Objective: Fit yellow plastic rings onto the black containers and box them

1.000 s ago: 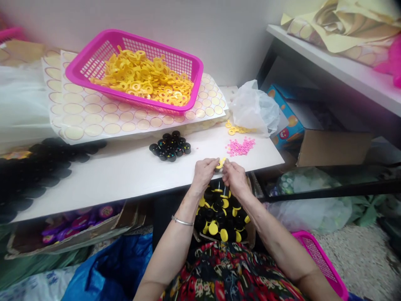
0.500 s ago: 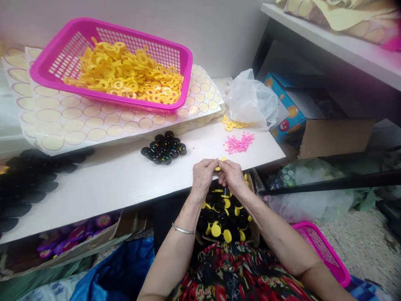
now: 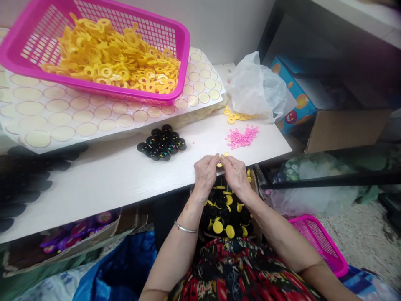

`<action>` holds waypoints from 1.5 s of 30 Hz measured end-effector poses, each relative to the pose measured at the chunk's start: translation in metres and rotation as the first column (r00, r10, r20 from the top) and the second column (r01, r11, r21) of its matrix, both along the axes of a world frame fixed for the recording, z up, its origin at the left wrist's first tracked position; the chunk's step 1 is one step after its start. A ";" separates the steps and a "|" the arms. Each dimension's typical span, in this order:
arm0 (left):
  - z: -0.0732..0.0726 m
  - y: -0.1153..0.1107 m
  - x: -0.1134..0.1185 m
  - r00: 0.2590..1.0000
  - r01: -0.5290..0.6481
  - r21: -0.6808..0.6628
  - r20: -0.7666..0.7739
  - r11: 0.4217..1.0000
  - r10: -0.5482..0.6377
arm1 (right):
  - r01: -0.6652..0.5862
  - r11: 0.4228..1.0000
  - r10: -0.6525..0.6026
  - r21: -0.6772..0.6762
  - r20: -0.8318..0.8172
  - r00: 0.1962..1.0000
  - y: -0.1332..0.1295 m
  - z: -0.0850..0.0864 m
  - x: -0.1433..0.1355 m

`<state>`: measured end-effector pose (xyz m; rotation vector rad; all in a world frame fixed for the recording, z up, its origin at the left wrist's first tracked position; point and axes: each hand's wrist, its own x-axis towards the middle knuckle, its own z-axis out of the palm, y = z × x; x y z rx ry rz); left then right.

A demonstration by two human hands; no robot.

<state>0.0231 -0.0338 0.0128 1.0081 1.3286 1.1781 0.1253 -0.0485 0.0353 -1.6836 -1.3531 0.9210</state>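
Hands at table's near edge (image 3: 175, 188): left hand (image 3: 205, 173) and right hand (image 3: 234, 174) pinch small yellow piece (image 3: 220, 163); bare tabletop lies left; piece mostly hidden.

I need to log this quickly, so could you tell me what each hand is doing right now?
Left hand: closed, pinching the yellow piece.
Right hand: closed, pinching the same piece.

One head-worn camera looks forward and steeply down (close in) over the white table (image 3: 125, 175).
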 end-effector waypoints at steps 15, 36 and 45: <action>-0.009 -0.002 0.011 0.994 -0.089 -0.044 0.052 0.995 0.091 | 0.125 0.989 -0.145 -0.076 -0.377 0.915 0.004 -0.020 -0.007; 0.003 -0.024 -0.007 0.960 0.271 0.306 -0.024 0.913 -0.277 | 0.047 0.999 -0.048 -0.025 -0.824 0.565 -0.023 -0.013 0.012; 0.054 -0.071 -0.010 0.776 0.629 0.455 -0.418 0.631 -0.472 | -0.513 0.859 0.156 -0.007 -0.949 0.275 -0.072 0.002 0.076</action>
